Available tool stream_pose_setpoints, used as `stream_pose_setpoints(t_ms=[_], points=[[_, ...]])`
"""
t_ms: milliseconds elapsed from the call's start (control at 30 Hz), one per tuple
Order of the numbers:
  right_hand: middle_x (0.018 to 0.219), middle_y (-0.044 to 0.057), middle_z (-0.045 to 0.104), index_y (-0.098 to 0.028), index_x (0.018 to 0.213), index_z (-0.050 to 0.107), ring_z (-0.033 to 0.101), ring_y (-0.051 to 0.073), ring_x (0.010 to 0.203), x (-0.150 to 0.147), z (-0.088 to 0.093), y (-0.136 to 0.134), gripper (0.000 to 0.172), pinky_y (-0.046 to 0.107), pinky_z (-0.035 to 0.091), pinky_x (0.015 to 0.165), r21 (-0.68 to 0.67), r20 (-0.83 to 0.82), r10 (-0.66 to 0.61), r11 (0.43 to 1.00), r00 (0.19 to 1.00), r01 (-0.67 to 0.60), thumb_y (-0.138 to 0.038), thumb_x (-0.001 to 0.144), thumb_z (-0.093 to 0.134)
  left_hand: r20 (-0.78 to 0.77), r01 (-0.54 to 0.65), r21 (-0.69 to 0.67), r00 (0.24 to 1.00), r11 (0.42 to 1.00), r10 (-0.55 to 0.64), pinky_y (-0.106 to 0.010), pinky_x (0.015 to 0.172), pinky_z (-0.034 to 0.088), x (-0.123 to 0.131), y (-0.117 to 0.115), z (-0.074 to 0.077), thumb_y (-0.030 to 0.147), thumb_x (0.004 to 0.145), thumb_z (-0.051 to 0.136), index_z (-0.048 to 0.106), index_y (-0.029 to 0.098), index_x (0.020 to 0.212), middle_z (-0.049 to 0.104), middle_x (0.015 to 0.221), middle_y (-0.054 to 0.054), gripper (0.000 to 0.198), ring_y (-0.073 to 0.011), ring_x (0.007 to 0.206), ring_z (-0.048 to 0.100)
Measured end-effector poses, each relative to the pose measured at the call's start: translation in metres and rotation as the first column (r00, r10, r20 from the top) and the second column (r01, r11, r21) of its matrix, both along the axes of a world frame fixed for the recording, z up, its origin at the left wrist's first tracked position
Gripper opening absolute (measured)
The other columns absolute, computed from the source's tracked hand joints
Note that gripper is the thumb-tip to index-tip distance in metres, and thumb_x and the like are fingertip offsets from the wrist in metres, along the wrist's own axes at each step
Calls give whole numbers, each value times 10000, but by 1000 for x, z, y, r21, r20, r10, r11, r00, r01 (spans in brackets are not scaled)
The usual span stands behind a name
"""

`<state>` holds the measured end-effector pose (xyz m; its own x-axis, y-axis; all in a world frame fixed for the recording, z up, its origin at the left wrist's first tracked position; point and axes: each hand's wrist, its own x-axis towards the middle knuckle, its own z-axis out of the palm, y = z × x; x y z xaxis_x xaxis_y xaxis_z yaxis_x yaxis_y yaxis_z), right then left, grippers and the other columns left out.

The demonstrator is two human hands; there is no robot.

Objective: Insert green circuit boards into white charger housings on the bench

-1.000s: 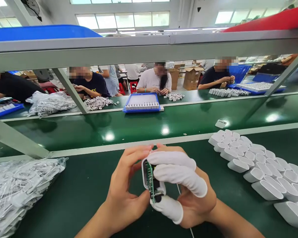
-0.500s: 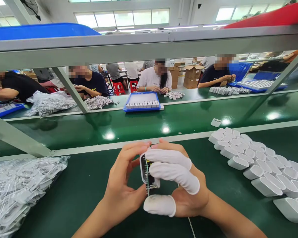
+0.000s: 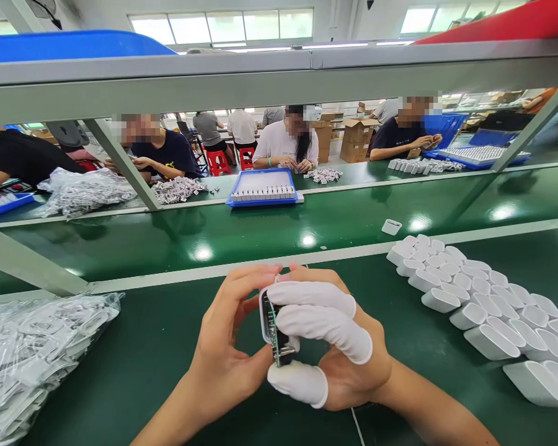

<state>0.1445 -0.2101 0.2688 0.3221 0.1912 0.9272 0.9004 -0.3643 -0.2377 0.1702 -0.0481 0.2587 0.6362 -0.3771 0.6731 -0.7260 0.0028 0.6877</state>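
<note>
In the head view my left hand [image 3: 227, 341] curls around the outer side of a white plastic cover [image 3: 263, 317]. My right hand [image 3: 353, 334], with white cloth cots on the thumb and two fingers, grips a green circuit board [image 3: 274, 334] with dark components and metal pins. The board stands on edge, its upper part against the open side of the cover. Both hands meet at this piece above the green bench. Cotted fingers hide much of the board's right side. A thin pale wire [image 3: 357, 427] hangs below my right wrist.
White oval housings [image 3: 491, 337] stand in rows at right. A clear bag of white parts [image 3: 41, 365] lies at left. Across the green conveyor [image 3: 279, 238], co-workers handle small parts beside a blue tray [image 3: 263, 201]. One white piece [image 3: 391, 227] lies on the conveyor. A metal rail [image 3: 260, 87] crosses above.
The circuit board tilts slightly more, its lower end against the right thumb. Both hands keep their hold. The whole view has shifted a little, so the surroundings sit slightly further left.
</note>
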Motion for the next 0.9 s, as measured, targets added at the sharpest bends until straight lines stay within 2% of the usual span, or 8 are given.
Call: stream_pose_setpoints(t_ms=[233,400,500,600,667,733,767,900], points=[[1114,109,659,-183,1091,554,607,223,1131,3,-6,4,208,398,485,1056,34,-34,7,999,999,-6,-273,924,640,8,-27,-14,1000,1000,27,-242,879,578,0,-2,-3,57,781,685,529,286,1270,564,1236,-53,562,-189,1183,569],[1204,105,604,-210,1151,550,571,255,1140,6,-14,8,281,405,545,934,94,-122,37,995,992,-26,-229,893,659,-6,-47,-48,999,998,47,-234,828,593,3,-5,-9,50,760,699,529,281,1271,566,1224,-57,585,-178,1121,583],[1291,89,552,-255,1182,549,544,255,1179,5,-16,8,340,416,515,992,137,-196,117,986,974,-91,-247,873,692,30,-44,-51,999,998,46,-231,808,606,5,-7,-10,29,758,688,529,260,1269,575,1203,-65,583,-175,1107,604],[1473,56,408,-327,1324,462,446,257,1324,1,-11,7,586,419,430,1104,291,-419,265,945,868,-148,-307,825,768,134,-79,-75,987,994,89,-277,917,590,9,-7,-10,-17,734,688,533,216,1264,587,1215,-82,599,-197,1176,599],[1446,29,452,-362,1381,398,468,221,1316,-3,-7,7,706,369,450,1084,396,-595,392,903,702,-168,-304,802,798,254,-108,-90,959,990,127,-371,1024,547,13,-6,-11,-34,726,689,528,180,1275,590,1241,-109,611,-244,1253,565],[1327,11,557,-354,1354,427,565,166,1189,-4,-2,7,671,294,504,996,483,-683,500,856,532,-185,-278,799,798,393,-129,-96,906,987,156,-452,1066,516,16,-6,-11,-23,752,682,522,160,1295,596,1246,-124,595,-270,1275,551],[1259,5,598,-341,1326,456,601,145,1107,-5,-1,7,638,265,519,951,516,-688,541,833,484,-197,-270,793,801,449,-138,-98,878,986,168,-472,1063,518,17,-6,-12,-12,769,677,516,159,1308,600,1244,-126,588,-271,1271,555],[1056,-23,675,-306,1203,556,637,90,827,-2,-2,9,489,201,527,821,593,-636,597,784,489,-184,-284,785,810,547,-183,-119,808,976,218,-462,990,569,16,-8,-13,30,790,701,513,134,1314,616,1208,-135,566,-271,1219,591]])
